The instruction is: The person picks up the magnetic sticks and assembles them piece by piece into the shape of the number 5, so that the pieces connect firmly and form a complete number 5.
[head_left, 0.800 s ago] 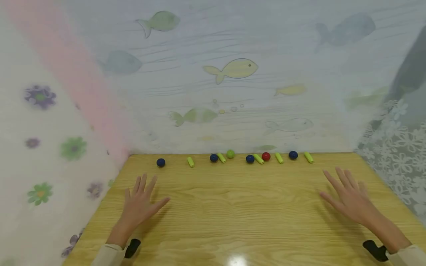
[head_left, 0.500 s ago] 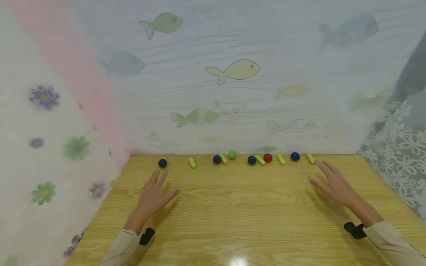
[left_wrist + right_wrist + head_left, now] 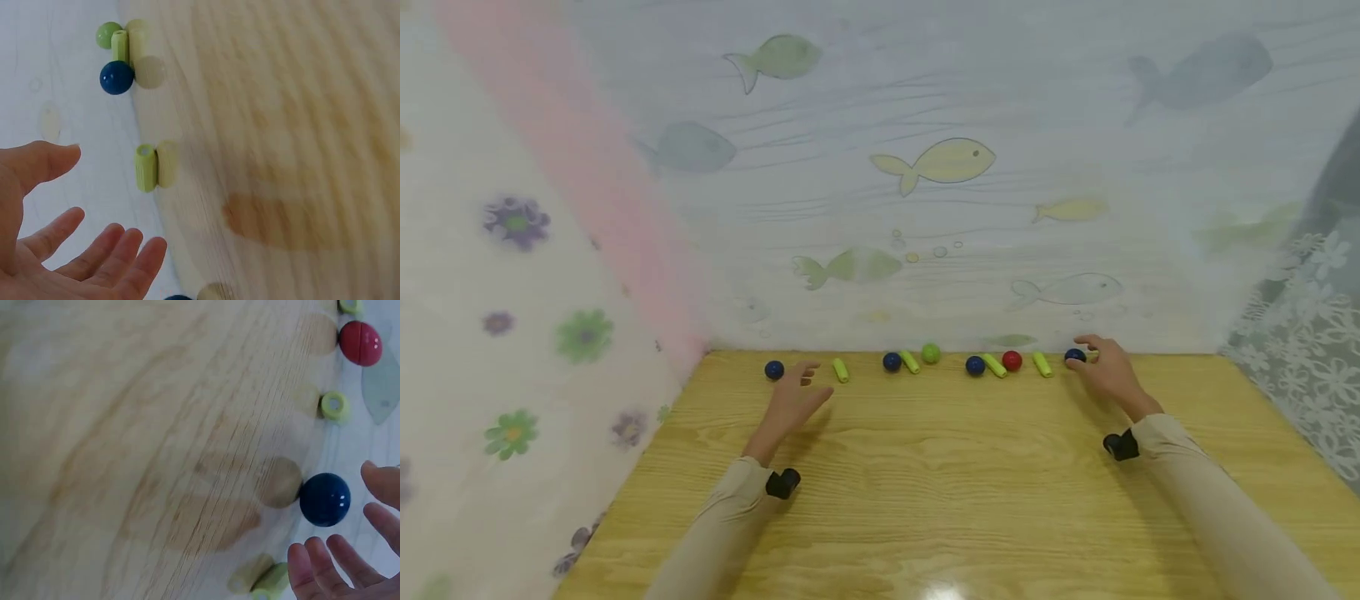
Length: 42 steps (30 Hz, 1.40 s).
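My left hand point(image 3: 792, 406) hovers over the table's back left, thumb and fingers apart and holding nothing, between a blue ball point(image 3: 774, 369) and a green tube point(image 3: 840, 370). In the left wrist view that tube point(image 3: 146, 169) lies beyond the spread fingers. At the back right, my right hand point(image 3: 1111, 377) is around the rightmost blue ball point(image 3: 1075, 356). The right wrist view has this ball point(image 3: 325, 499) beside the parted thumb and fingers, with no grip on it visible. Another green tube point(image 3: 271, 582) is partly behind those fingertips.
Along the wooden table's point(image 3: 925, 467) back edge lie more blue balls point(image 3: 891, 362), a green ball point(image 3: 931, 353), a red ball point(image 3: 1012, 361) and several green tubes point(image 3: 1042, 364). Behind them rises a wall point(image 3: 850, 192) with fish pictures; a flowered surface point(image 3: 535, 350) borders the left.
Both hands have moved forward and inward, the left toward the gap by the left blue ball, the right to the rightmost one. Their fingers are more bent. The head view has shifted slightly.
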Each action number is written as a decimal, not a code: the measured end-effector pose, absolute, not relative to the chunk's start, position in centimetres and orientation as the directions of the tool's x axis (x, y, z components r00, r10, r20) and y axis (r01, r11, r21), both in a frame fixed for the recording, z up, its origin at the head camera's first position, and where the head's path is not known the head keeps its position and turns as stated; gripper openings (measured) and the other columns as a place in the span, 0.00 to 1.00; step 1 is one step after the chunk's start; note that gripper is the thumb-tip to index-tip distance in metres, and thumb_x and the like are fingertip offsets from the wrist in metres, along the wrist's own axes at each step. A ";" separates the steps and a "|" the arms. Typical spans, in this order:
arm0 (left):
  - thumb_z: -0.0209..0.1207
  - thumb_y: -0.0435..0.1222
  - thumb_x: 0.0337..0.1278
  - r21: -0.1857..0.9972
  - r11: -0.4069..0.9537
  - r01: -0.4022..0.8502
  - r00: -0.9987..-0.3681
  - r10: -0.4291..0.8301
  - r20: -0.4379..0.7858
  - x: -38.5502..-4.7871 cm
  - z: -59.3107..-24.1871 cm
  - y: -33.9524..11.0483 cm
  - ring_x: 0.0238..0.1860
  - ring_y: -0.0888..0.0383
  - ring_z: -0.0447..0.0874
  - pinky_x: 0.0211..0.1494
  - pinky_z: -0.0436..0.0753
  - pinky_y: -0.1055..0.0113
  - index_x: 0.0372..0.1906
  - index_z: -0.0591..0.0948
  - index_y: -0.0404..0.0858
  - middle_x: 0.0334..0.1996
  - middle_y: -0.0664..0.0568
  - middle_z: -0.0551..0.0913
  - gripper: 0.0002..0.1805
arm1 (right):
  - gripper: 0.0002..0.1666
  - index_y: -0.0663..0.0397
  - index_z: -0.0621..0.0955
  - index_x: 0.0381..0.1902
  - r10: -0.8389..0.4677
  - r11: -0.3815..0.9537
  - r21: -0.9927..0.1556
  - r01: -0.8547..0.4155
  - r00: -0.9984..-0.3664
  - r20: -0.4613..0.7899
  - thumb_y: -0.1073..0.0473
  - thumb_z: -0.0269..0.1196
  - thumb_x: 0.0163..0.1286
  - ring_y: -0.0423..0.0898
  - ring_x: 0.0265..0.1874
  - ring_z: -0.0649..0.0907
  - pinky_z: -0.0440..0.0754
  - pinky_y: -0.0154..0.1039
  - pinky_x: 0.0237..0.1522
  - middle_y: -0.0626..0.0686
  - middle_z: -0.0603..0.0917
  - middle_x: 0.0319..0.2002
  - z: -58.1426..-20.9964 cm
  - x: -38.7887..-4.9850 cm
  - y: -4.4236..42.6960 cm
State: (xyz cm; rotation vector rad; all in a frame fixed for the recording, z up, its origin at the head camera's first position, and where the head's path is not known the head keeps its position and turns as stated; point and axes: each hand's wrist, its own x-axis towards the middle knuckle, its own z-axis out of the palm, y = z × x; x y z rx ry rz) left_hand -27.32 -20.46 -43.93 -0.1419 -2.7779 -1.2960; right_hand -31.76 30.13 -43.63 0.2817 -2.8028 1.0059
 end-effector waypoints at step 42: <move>0.63 0.24 0.49 0.844 0.528 0.092 -0.986 -0.071 0.152 -32.6 -46.2 -17.2 0.41 0.44 0.80 0.46 0.80 0.55 0.43 0.82 0.26 0.40 0.36 0.82 0.13 | 0.19 0.65 0.80 0.47 -0.295 0.474 -0.854 -0.214 -0.953 0.075 0.62 0.69 0.59 0.54 0.43 0.81 0.80 0.33 0.39 0.60 0.82 0.43 -44.4 -22.8 24.5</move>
